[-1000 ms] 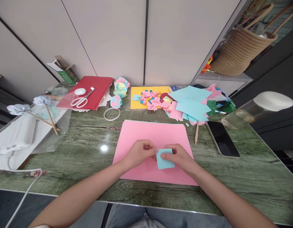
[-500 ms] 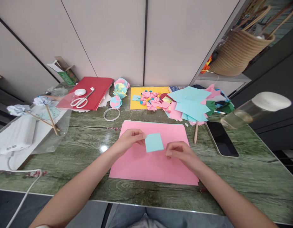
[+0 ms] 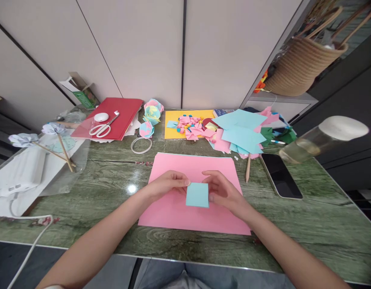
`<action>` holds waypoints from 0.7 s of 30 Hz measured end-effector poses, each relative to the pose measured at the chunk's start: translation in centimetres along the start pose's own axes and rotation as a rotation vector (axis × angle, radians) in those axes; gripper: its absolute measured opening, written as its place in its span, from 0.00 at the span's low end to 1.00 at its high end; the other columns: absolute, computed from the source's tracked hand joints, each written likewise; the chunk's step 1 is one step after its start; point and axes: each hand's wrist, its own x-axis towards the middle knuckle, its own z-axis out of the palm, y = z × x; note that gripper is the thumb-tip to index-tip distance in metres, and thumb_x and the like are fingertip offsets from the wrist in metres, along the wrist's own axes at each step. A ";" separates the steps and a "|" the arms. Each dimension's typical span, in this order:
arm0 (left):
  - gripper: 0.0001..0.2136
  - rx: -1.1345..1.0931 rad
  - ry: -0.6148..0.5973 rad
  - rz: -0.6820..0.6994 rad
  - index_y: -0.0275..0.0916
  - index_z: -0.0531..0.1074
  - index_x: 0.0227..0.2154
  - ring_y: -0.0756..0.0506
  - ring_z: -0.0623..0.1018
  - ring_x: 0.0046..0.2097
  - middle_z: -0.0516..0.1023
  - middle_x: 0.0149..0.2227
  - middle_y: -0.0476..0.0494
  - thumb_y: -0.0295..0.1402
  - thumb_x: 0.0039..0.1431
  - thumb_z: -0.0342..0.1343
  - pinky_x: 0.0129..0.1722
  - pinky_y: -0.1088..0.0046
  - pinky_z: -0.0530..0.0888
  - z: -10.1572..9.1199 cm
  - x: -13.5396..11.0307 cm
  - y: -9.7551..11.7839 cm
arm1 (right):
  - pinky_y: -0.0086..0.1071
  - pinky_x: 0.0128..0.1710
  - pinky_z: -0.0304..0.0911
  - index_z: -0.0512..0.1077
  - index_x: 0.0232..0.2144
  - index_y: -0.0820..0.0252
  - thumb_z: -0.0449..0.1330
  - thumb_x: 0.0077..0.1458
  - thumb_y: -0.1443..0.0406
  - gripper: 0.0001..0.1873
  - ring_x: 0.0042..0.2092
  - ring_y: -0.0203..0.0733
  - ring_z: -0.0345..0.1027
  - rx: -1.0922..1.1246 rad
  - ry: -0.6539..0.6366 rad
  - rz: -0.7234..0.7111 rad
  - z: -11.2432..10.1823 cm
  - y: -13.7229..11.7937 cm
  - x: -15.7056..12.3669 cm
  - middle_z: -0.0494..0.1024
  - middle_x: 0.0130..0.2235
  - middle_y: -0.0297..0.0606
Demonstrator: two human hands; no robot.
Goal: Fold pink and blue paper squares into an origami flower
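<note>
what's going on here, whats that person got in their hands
A person at a green wood-grain table pinches a light-blue square of paper at its upper left corner with the left hand. The right hand is partly open at the square's right edge; whether it touches is unclear. Both are over a stack of large pink paper sheets. Farther back, white-handled scissors lie on a flat red rectangular stack.

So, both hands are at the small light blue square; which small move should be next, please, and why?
Probably close the right hand on the right edge of the light blue square: the left hand pinches its upper left corner, while the right hand's fingers are spread beside that edge.
</note>
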 end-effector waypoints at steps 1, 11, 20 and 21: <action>0.09 0.001 -0.015 -0.016 0.32 0.71 0.24 0.51 0.72 0.27 0.73 0.24 0.47 0.35 0.47 0.56 0.32 0.74 0.68 0.0 0.0 0.1 | 0.32 0.37 0.60 0.59 0.45 0.52 0.57 0.49 0.66 0.20 0.37 0.37 0.62 -0.042 -0.007 -0.030 0.0 -0.1 0.0 0.65 0.39 0.37; 0.09 0.008 0.100 -0.013 0.32 0.71 0.25 0.51 0.72 0.27 0.73 0.24 0.47 0.35 0.46 0.57 0.33 0.74 0.68 1.2 -0.2 0.0 | 0.33 0.44 0.58 0.73 0.27 0.57 0.60 0.45 0.67 0.03 0.44 0.39 0.62 -0.272 -0.080 -0.073 -0.3 -0.3 0.0 0.64 0.43 0.38; 0.10 0.006 0.208 0.058 0.32 0.73 0.25 0.51 0.73 0.28 0.75 0.25 0.46 0.36 0.45 0.58 0.32 0.74 0.69 2.6 -0.3 -1.0 | 0.27 0.29 0.58 0.65 0.28 0.59 0.60 0.45 0.64 0.07 0.31 0.34 0.61 -0.117 0.099 0.114 0.5 0.4 0.4 0.66 0.29 0.32; 0.10 0.006 0.212 0.057 0.32 0.73 0.25 0.50 0.73 0.28 0.75 0.25 0.46 0.36 0.45 0.58 0.33 0.74 0.69 2.6 -0.3 -1.1 | 0.26 0.29 0.58 0.65 0.28 0.59 0.60 0.45 0.64 0.08 0.30 0.33 0.60 -0.104 0.114 0.128 0.6 0.5 0.5 0.66 0.29 0.31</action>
